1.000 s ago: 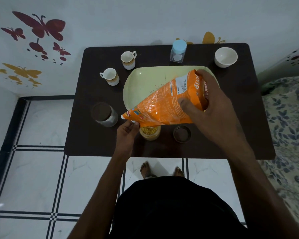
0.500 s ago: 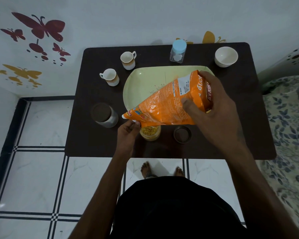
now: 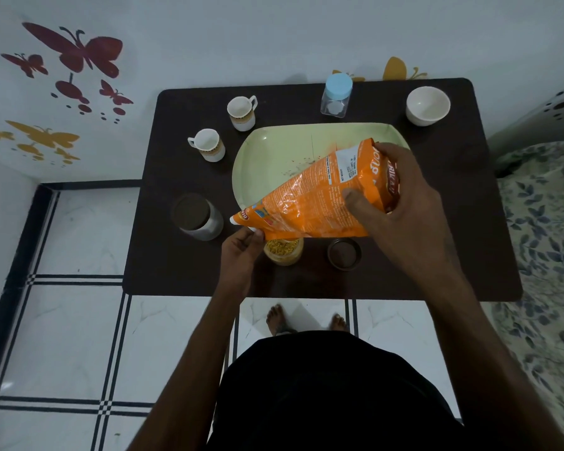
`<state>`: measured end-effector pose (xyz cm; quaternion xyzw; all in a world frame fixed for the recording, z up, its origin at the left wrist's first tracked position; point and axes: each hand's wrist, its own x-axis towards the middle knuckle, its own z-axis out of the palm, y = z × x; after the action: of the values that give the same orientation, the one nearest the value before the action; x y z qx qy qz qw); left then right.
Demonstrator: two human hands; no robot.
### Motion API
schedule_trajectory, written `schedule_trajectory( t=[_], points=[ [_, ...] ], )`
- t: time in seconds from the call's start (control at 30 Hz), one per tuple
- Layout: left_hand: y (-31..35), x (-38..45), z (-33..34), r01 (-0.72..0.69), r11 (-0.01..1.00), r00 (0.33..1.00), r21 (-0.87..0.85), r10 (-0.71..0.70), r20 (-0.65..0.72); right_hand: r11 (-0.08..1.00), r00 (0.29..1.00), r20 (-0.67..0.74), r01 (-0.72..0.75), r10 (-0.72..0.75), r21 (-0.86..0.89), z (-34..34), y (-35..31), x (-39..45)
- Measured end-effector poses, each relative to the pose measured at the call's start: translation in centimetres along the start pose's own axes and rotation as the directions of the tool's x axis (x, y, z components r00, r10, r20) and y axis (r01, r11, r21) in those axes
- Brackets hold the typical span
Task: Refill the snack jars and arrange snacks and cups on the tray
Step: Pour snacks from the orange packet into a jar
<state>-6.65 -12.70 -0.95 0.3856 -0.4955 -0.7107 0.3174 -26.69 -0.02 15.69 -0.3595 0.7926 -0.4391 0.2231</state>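
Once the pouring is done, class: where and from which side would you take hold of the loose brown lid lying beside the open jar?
Grip the brown lid by its rim, coming straight down from above. It lies flat on the table with its hollow side up, right of the open jar, so a pinch over the raised edge should be the likeliest hold.

A tray [image 3: 274,148] is set at the middle of the table [image 3: 469,222]. Two cups [image 3: 241,112] [image 3: 207,145] are placed off its left, toward the far-left corner. A bottle [image 3: 336,96] is stood along the far edge; a bowl [image 3: 428,105] is placed at the far-right corner. A lidded jar [image 3: 197,217] is set left of the tray. An open jar [image 3: 284,251] and a lid [image 3: 344,254] are placed near the near edge, the lid to the right.
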Motion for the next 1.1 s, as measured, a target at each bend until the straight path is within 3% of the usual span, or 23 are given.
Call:
schedule_trajectory(
  t=[0.37, 0.67, 1.1],
  points=[
    [0.0, 0.2, -0.1, 0.035, 0.999, 0.999, -0.029, -0.036, -0.019, 0.998, 0.999, 0.032, 0.030, -0.028, -0.057, 0.8, -0.2, -0.3],
    [0.0, 0.2, -0.1, 0.037, 0.999, 0.999, -0.030, -0.037, -0.011, 0.998, 0.996, -0.077, 0.037, -0.040, -0.045, 1.1, -1.1, -0.8],
    [0.2, 0.1, -0.2, 0.038, 0.999, 0.999, -0.024, -0.038, -0.007, 0.998, 0.998, -0.039, 0.048, -0.051, -0.051, 1.1, -1.0, -0.8]
  ],
)
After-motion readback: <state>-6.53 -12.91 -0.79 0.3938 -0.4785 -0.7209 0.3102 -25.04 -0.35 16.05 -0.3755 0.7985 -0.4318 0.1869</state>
